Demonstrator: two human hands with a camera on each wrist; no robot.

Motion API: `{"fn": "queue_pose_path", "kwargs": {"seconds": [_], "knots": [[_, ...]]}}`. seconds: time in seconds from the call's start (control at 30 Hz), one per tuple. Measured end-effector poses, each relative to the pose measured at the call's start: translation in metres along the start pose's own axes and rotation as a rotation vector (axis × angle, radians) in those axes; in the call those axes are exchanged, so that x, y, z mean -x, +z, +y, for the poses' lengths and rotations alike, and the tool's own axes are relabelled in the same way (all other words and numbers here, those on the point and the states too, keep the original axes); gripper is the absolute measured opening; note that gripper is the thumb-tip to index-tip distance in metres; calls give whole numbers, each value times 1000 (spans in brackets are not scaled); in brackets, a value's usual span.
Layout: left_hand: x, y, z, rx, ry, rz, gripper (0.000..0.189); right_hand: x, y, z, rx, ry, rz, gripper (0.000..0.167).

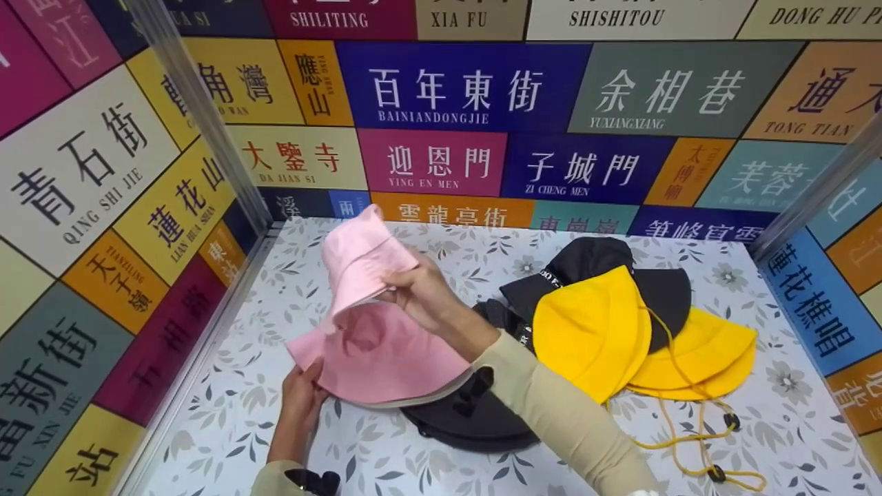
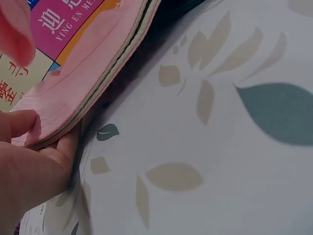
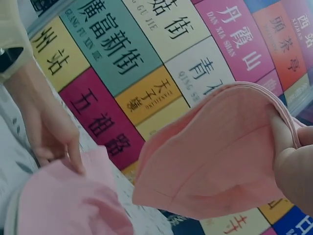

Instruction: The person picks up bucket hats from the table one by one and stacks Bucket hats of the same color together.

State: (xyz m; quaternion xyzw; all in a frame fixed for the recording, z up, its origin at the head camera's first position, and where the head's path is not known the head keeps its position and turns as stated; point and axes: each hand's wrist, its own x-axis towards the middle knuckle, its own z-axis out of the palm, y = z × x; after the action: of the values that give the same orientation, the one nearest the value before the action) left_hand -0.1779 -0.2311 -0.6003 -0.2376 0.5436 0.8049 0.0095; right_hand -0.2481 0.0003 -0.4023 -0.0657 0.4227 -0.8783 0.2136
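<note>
Two pink bucket hats are in my hands. In the head view my right hand (image 1: 424,293) pinches the brim of the upper pink hat (image 1: 362,255), raised and tilted above the other one. My left hand (image 1: 300,394) grips the brim edge of the lower pink hat (image 1: 393,358), thumb on top and fingers beneath. The left wrist view shows that brim (image 2: 73,98) with its layered edge between thumb and fingers. In the right wrist view the raised hat (image 3: 210,161) hangs from my right thumb and fingers.
Right of the pink hats lie yellow hats (image 1: 592,331) with cords and toggles (image 1: 716,473), overlapping a black hat (image 1: 599,258). Another black hat (image 1: 475,420) lies partly under the lower pink hat. Sign-printed panels (image 1: 462,83) enclose the leaf-patterned table (image 1: 227,413).
</note>
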Motion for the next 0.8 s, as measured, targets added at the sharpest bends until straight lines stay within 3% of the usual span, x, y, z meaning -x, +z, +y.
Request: {"fn": "queue_pose_path", "kwargs": {"seconds": [0.2, 0.37, 0.53, 0.8], "knots": [[0, 2, 0, 0, -38, 36, 47, -5, 16, 10, -117, 34, -34, 62], [-1, 3, 2, 43, -31, 35, 49, -9, 18, 19, -177, 60, -54, 55], [-3, 3, 2, 24, -9, 35, 38, -8, -4, 44, -127, 122, 1, 55], [-5, -1, 5, 160, -35, -116, 75, 3, -50, 68, -22, 160, 87, 63]]}}
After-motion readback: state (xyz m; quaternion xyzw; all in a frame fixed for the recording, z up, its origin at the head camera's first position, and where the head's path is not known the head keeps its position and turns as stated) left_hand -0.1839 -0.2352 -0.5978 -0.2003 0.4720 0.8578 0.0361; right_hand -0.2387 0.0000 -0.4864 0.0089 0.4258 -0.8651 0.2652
